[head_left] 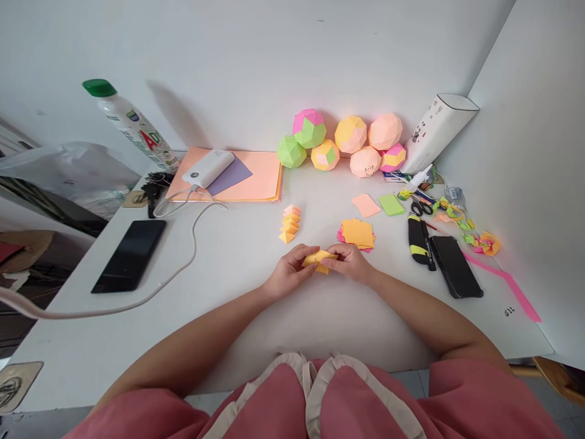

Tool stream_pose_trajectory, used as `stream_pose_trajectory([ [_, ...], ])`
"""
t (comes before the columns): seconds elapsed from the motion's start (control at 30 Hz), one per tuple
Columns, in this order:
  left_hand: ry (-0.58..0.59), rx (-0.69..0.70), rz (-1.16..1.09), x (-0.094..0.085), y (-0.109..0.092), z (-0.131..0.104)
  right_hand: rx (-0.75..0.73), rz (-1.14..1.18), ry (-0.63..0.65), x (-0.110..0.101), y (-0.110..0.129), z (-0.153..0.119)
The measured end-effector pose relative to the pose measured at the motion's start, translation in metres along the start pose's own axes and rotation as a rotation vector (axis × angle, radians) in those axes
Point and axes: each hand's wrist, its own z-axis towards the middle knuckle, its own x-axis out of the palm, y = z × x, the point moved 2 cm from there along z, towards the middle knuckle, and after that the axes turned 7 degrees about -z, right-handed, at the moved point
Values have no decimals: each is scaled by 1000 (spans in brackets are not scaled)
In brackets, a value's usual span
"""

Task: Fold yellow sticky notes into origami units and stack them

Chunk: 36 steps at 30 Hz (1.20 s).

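Observation:
A partly folded yellow-orange paper square [319,258] is held between my two hands, above the near middle of the table. My left hand [292,268] pinches its left side, and my right hand [351,262] grips the right side with the thumb on top. Just beyond my right hand lies a pile of orange paper squares [358,233] with pink ones poking out below. Past my left hand stands a short row of folded paper pieces [290,223], orange in front and peach at the back. My fingers hide part of the paper's folds.
Several faceted paper balls [351,135] are stacked against the wall. Peach sheets [260,174], a power bank [209,169] with a cable, and a black phone [130,256] lie left. Scissors [421,207], a glue bottle [414,183] and another phone [456,266] lie right.

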Motion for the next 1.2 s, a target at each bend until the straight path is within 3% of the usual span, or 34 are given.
stream_pose_trajectory([
  [0.4,55,51,231,0,-1,-1,8,104,-87,0,-1,-1],
  [1.2,93,-30,282,2,-9,-1,-19,213,-89,-2,-4,3],
])
